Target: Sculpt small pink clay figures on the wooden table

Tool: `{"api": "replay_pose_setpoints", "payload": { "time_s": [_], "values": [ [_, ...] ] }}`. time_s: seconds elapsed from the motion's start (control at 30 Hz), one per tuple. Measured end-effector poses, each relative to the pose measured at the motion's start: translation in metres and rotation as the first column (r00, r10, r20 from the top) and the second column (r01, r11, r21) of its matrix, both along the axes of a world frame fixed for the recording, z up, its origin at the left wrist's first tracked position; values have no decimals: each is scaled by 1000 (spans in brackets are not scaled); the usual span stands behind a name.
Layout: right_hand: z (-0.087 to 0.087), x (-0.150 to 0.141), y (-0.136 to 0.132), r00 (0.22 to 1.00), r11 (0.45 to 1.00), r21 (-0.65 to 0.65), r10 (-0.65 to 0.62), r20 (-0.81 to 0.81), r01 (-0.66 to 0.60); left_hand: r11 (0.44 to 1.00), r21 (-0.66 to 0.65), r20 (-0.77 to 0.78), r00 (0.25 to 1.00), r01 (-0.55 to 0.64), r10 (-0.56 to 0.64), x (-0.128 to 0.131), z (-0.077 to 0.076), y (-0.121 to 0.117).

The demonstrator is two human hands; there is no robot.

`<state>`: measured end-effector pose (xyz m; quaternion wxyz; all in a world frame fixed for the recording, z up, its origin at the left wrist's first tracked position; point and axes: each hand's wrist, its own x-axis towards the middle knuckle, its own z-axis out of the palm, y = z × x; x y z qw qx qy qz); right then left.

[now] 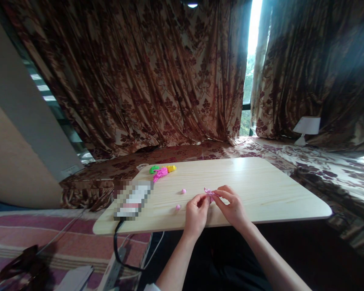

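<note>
Between my hands, just above the near half of the table, is a small pink piece [208,191] with a thin, petal-like outline. The thumb and finger of my left hand [197,210] pinch its left side. My right hand [233,207] grips the opposite side with closed fingertips. The fingers partly cover the piece, and its exact kind is too small to make out. To the left of my hands, a pink ball [183,191] rests on the wood, with another pink ball [178,207] nearer the front edge.
Green [154,169], bright pink [160,173] and yellow plastic pieces [171,168] lie at the far left of the pale table [255,182]. A blurred-out device [135,200] trails a black cable [115,246] over the edge. Behind stand patterned curtains [170,81] and a lamp [308,126].
</note>
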<state>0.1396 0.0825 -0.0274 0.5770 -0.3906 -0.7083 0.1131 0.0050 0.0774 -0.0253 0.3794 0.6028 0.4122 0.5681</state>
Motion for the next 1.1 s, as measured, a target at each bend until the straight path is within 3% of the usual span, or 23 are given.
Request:
{"api": "replay_pose_setpoints", "payload": {
  "time_s": [0.2,0.47,0.7,0.83,1.0,1.1],
  "values": [
    [0,0,-1,1000,1000,-14,-7,5,7,1000,-12,-6,1000,23,-23,-3,3,-3],
    [1,0,-1,999,998,67,-18,36,15,992,-101,116,992,71,-59,-3,1,0],
    [8,0,-7,996,996,64,59,72,-63,996,-43,91,993,77,-73,-6,2,4],
    [9,3,-6,1000,1000,12,16,-21,-15,997,-21,99,993,72,-70,-6,0,5],
    [1,3,0,998,995,-81,-64,-18,62,995,85,-67,996,-49,55,0,-5,7],
    [-6,4,4,985,978,-126,-169,-25,165,976,178,-227,959,-129,168,-1,-7,12]
  ]
}}
